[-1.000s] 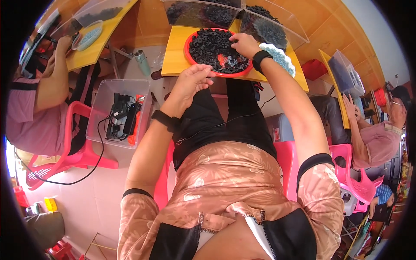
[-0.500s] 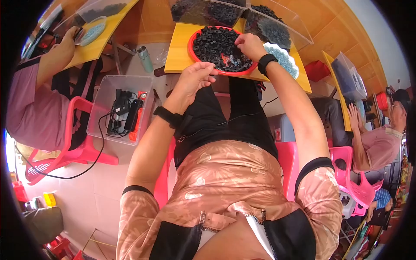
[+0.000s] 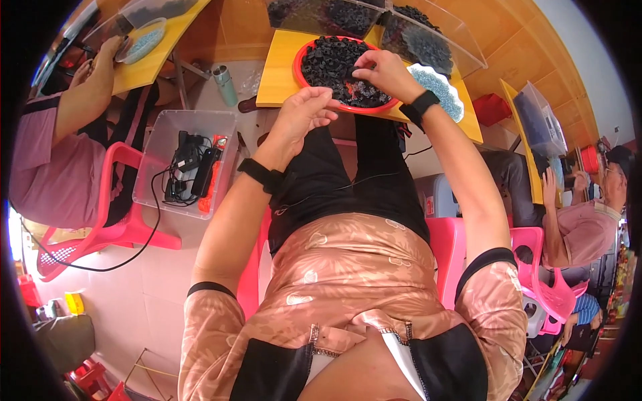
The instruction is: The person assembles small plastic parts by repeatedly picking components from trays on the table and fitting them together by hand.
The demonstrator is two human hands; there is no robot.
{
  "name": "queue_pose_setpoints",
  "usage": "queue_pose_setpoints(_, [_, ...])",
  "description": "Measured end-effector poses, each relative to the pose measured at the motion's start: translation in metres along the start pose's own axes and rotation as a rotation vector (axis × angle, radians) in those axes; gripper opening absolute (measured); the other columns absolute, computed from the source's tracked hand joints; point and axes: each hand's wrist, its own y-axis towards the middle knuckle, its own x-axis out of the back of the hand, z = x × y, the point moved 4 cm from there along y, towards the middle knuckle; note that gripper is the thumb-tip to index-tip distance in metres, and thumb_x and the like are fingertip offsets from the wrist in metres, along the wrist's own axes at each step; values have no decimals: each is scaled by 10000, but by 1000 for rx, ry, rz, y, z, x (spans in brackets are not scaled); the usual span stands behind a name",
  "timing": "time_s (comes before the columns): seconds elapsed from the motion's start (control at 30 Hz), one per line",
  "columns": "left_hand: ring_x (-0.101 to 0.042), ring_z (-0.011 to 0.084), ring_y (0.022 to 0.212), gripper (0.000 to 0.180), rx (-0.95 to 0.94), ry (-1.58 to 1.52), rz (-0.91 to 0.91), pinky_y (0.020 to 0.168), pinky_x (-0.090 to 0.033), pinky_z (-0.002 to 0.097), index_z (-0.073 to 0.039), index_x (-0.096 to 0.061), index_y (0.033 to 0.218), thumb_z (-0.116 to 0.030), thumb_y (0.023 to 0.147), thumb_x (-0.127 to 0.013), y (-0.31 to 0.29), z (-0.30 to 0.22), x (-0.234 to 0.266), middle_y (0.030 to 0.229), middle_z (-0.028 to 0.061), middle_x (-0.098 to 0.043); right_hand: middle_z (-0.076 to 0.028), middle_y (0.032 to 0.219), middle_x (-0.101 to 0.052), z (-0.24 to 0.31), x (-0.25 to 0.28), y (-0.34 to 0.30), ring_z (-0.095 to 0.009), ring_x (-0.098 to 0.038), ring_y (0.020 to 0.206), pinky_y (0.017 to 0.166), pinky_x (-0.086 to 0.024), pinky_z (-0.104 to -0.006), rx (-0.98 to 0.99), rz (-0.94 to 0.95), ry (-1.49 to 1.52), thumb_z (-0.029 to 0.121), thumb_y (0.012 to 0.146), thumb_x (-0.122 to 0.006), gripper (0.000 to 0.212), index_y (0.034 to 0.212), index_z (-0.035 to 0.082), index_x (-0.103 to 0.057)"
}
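A round red tray (image 3: 298, 72) heaped with small black plastic parts (image 3: 331, 60) stands on the yellow table in front of me. Over its right half is my right hand (image 3: 389, 73), thumb and fingers pinched together just above the parts. Whatever sits between those fingertips is too small to make out. My left hand (image 3: 305, 113) is closed in a pinch at the tray's near left rim, and I cannot see what it holds, if anything. Some reddish and clear bits (image 3: 352, 89) lie among the black parts. Beside my right wrist is a white scalloped dish (image 3: 457, 107) of pale blue small pieces (image 3: 435, 87).
Clear bins (image 3: 321, 17) of black parts line the table's back. A clear box (image 3: 224, 170) with cables stands on the floor at left, near a green bottle (image 3: 225, 87). Co-workers sit at yellow tables left and right. Pink chairs (image 3: 545, 277) stand nearby.
My right hand has shifted slightly left and lower over the tray. My left hand stays near the rim, its fingers slightly rearranged. The hands of the people at both sides have moved.
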Motion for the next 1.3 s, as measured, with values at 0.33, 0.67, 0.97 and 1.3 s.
queue_pose_setpoints(0.33, [-617, 161, 837, 222, -135, -21, -45, 751, -490, 248, -14, -539, 1069, -165, 907, -526, 1, -3, -2, 959, 96, -621, -39, 750, -650, 42, -8, -23, -66, -569, 673, 618, -467, -234, 77, 212, 278, 117, 792, -648, 167, 902, -8, -651])
queue_pose_setpoints(0.67, [-606, 128, 748, 148, -76, -68, -29, 710, -481, 234, -35, -573, 970, -159, 896, -542, 2, 0, 0, 879, 71, -637, -170, 748, -643, -16, -16, 4, -309, -627, 729, 669, -491, -388, -186, 97, -392, 397, 658, -724, 371, 704, 32, -677])
queue_pose_setpoints(0.97, [-591, 107, 747, 187, -48, -54, -5, 704, -474, 207, -41, -573, 1010, -191, 914, -518, 3, -1, 2, 884, 50, -629, -135, 732, -656, -41, -15, 3, -250, -635, 688, 657, -492, -341, -132, 89, -148, 256, 691, -712, 231, 789, 47, -696])
queue_pose_setpoints(1.3, [-577, 78, 648, 215, -40, 69, 50, 604, -468, 185, -47, -558, 1042, -214, 909, -529, 0, -25, -23, 804, 47, -624, -4, 737, -639, 8, 11, -31, -56, -560, 675, 629, -455, -216, -186, -44, 495, 125, 796, -655, 156, 885, -2, -674])
